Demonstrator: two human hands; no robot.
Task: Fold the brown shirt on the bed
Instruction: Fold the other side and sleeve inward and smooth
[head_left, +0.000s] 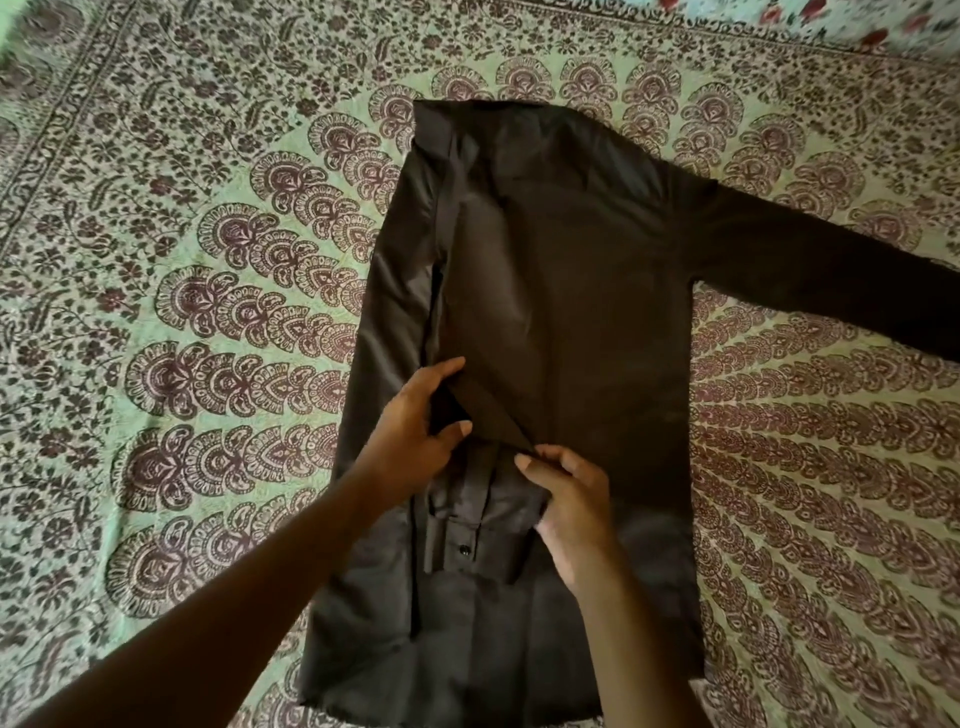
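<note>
The brown shirt (561, 291) lies flat on the bed, collar at the far end and hem toward me. Its left side is folded inward over the body, and the left sleeve runs down the middle to a buttoned cuff (462, 540). The right sleeve (831, 280) stretches out to the right edge of view. My left hand (415, 426) grips a fold of the sleeve fabric near the shirt's left side. Beside it, my right hand (566, 499) pinches the same fold's lower corner between thumb and fingers, just above the cuff.
A green bedsheet (208, 312) with a dark maroon floral and paisley print covers the bed on all sides of the shirt. A pale floral cloth (831, 21) shows at the top right corner.
</note>
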